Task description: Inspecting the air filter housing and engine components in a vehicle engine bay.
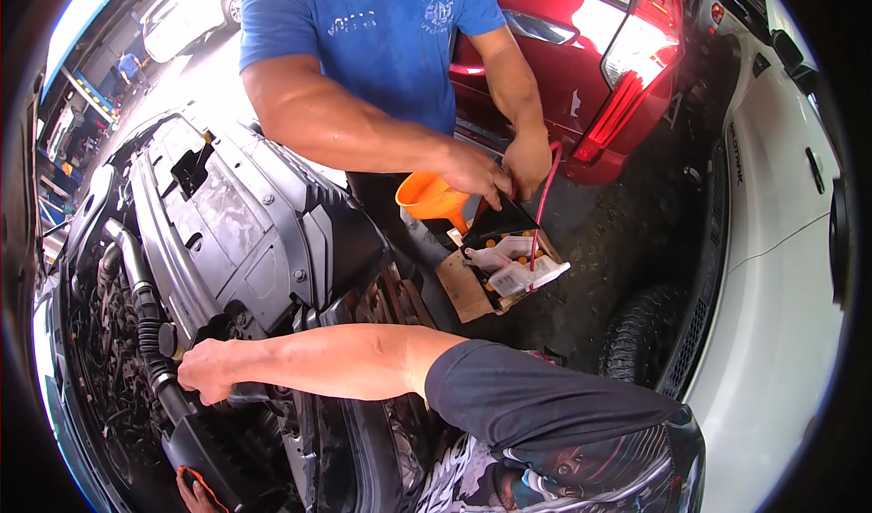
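Note:
My right arm, in a dark sleeve, reaches left across the front of an open engine bay. My right hand [207,372] is closed beside a ribbed black intake hose [148,318], close to a round dark cap [167,338]. What its fingers grip is hidden. Only the fingers of my left hand [194,493] show at the lower left edge. They are bent along an orange-edged thing [202,478] beside a black airbox [222,463]; what they hold I cannot make out.
Opposite me, a person in a blue shirt handles a black piece above an open cardboard box [468,290] with clear plastic containers [527,275]. An orange funnel [431,197] is there too. A red car [581,86] stands behind, a white vehicle [781,268] at the right.

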The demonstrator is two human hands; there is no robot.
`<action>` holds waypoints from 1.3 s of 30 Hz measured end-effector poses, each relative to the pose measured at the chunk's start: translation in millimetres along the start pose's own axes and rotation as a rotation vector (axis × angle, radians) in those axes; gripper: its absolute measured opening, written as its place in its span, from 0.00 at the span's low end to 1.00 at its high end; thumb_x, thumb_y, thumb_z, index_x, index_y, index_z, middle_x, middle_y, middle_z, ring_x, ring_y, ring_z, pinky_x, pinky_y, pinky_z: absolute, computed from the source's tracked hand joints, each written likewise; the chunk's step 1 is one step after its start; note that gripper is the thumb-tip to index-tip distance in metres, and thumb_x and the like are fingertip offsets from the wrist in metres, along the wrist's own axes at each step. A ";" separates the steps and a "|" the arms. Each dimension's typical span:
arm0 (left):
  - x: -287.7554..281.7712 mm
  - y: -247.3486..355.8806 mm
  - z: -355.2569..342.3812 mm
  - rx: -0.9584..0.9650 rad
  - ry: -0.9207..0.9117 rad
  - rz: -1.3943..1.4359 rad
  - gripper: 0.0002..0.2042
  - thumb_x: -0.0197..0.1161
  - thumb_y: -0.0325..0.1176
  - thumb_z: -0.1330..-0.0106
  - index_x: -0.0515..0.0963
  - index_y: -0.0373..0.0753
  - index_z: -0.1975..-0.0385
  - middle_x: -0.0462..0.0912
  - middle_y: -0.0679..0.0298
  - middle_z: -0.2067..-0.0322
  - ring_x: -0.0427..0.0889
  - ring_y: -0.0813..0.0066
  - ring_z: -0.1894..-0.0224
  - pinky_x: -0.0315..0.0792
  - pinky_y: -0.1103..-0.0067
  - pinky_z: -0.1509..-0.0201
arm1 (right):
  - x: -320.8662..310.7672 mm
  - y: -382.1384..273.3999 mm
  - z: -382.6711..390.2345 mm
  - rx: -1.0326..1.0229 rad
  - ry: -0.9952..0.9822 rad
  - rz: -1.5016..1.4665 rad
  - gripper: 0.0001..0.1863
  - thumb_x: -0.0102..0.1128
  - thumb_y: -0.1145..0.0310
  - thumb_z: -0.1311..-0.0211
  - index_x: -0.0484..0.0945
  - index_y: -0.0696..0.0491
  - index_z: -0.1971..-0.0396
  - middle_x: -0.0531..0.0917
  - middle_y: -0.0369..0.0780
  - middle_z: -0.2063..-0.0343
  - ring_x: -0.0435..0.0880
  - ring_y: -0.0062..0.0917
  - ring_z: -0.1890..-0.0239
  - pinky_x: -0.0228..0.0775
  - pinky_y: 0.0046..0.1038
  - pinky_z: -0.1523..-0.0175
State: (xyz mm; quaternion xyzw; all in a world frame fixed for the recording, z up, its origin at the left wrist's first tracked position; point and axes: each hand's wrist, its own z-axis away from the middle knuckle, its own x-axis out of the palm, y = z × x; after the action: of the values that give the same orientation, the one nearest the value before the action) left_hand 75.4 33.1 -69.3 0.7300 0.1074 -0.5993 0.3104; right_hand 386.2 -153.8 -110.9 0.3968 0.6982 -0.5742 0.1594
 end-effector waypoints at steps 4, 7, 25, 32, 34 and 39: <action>-2.0 15.0 1.4 -0.025 -0.025 0.030 0.25 0.53 0.42 0.26 0.70 0.32 0.36 0.76 0.45 0.41 0.75 0.51 0.40 0.66 0.65 0.36 | 2.6 3.2 -0.4 -0.009 0.009 -0.004 0.13 0.64 0.66 0.57 0.85 0.54 0.68 0.86 0.45 0.70 0.86 0.43 0.61 0.77 0.42 0.56; -2.3 17.3 1.0 -0.037 -0.039 0.056 0.25 0.53 0.43 0.26 0.70 0.32 0.36 0.76 0.45 0.41 0.75 0.51 0.41 0.66 0.65 0.36 | 3.9 3.5 -3.7 -0.005 -0.030 0.023 0.14 0.65 0.66 0.58 0.85 0.54 0.67 0.86 0.45 0.70 0.86 0.42 0.60 0.77 0.42 0.56; 0.2 -10.7 -2.2 0.043 0.000 -0.006 0.24 0.53 0.41 0.26 0.70 0.33 0.36 0.76 0.47 0.41 0.76 0.53 0.42 0.68 0.66 0.38 | 3.0 0.8 -5.0 0.002 -0.074 0.037 0.14 0.65 0.63 0.56 0.85 0.53 0.67 0.86 0.44 0.69 0.86 0.42 0.59 0.77 0.42 0.56; 1.7 -17.0 -4.4 0.038 -0.010 0.023 0.23 0.54 0.40 0.26 0.71 0.33 0.36 0.77 0.48 0.42 0.77 0.54 0.43 0.68 0.67 0.38 | 1.3 -1.5 -2.9 0.008 -0.093 0.041 0.15 0.66 0.63 0.55 0.85 0.52 0.65 0.87 0.44 0.68 0.86 0.41 0.59 0.77 0.41 0.55; 1.7 -15.7 -3.7 0.028 -0.011 0.017 0.23 0.54 0.40 0.26 0.71 0.33 0.36 0.77 0.48 0.42 0.77 0.54 0.43 0.68 0.67 0.39 | 2.7 -0.6 -3.8 0.016 -0.100 0.052 0.16 0.66 0.63 0.55 0.86 0.51 0.64 0.87 0.44 0.68 0.86 0.41 0.58 0.78 0.41 0.54; 2.8 -17.7 -2.6 0.040 0.012 0.009 0.23 0.54 0.40 0.27 0.71 0.33 0.37 0.77 0.48 0.42 0.78 0.54 0.44 0.69 0.67 0.40 | 3.8 -0.9 -4.9 0.005 -0.098 0.052 0.16 0.66 0.62 0.55 0.86 0.51 0.64 0.87 0.43 0.67 0.86 0.41 0.58 0.78 0.41 0.54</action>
State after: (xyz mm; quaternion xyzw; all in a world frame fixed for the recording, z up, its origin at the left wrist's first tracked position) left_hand 68.8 47.9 -77.5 0.7401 0.0943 -0.5955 0.2979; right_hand 384.3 -147.9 -111.5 0.3865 0.6775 -0.5904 0.2074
